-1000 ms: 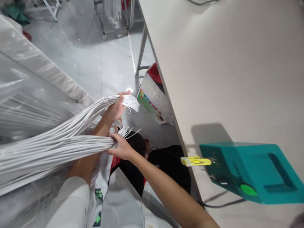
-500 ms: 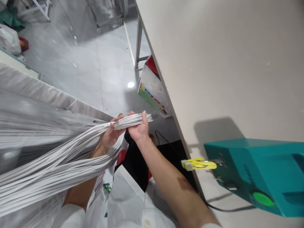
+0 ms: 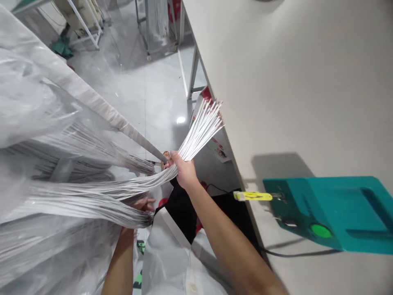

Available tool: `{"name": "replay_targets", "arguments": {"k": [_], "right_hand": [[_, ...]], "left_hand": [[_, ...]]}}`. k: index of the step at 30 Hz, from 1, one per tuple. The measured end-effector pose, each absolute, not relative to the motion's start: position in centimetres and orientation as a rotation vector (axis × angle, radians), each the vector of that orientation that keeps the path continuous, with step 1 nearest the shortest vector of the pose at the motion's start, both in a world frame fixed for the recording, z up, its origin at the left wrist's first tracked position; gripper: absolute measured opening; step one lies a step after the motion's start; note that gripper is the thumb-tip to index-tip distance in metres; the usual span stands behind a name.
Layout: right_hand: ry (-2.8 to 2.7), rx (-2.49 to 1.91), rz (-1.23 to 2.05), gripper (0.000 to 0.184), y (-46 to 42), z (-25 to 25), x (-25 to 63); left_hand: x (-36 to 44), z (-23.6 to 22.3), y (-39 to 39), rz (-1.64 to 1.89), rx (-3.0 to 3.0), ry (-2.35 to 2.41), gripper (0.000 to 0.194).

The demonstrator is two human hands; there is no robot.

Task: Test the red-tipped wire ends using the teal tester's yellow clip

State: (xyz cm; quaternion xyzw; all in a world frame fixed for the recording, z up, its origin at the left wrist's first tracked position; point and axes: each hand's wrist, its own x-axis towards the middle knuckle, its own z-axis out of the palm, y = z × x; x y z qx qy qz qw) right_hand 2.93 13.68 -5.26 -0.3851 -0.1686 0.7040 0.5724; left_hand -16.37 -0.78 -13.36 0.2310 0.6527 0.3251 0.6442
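My right hand (image 3: 183, 171) is closed round a bundle of thin white cords (image 3: 199, 133), whose free ends fan up toward the table edge. The cords run back leftward into a large clear plastic bag (image 3: 37, 123). My left hand (image 3: 141, 205) is lower, under a second, thicker sheaf of white cords (image 3: 92, 203). Its fingers are mostly hidden behind that sheaf, only the tips showing.
A long pale table (image 3: 291, 82) fills the right side. On it stands a teal machine (image 3: 331, 211) with a green button (image 3: 321, 230) and a yellow clip (image 3: 252, 196). A colourful box (image 3: 216, 145) sits under the table. Metal racks (image 3: 153, 28) stand on the grey floor behind.
My right hand has drawn a bundle of cords up and right toward the table, and their ends now fan out. My left hand has dropped from that bundle to the lower sheaf.
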Motion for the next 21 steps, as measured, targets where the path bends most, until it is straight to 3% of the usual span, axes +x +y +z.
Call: {"name": "replay_targets", "arguments": {"k": [5, 8, 13, 21], "right_hand": [[-0.634, -0.897, 1.541, 0.024, 10.6, -1.5, 4.7], [-0.734, -0.725, 1.514, 0.026, 8.7, 1.4, 6.3], [-0.762, -0.591, 1.586, 0.031, 7.1, 5.8, 8.4], [-0.991, -0.641, 1.597, 0.025, 6.4, 6.2, 10.5]], "left_hand": [[-17.9, -14.7, -4.7, 0.687, 0.332, 1.49, 0.048], [-18.7, -15.6, -6.7, 0.693, 0.23, 1.53, 0.033], [-20.0, -15.5, -9.3, 0.736, 0.146, 1.589, 0.033], [-19.5, -14.1, -9.3, 0.919, 0.173, 1.786, 0.035]]}}
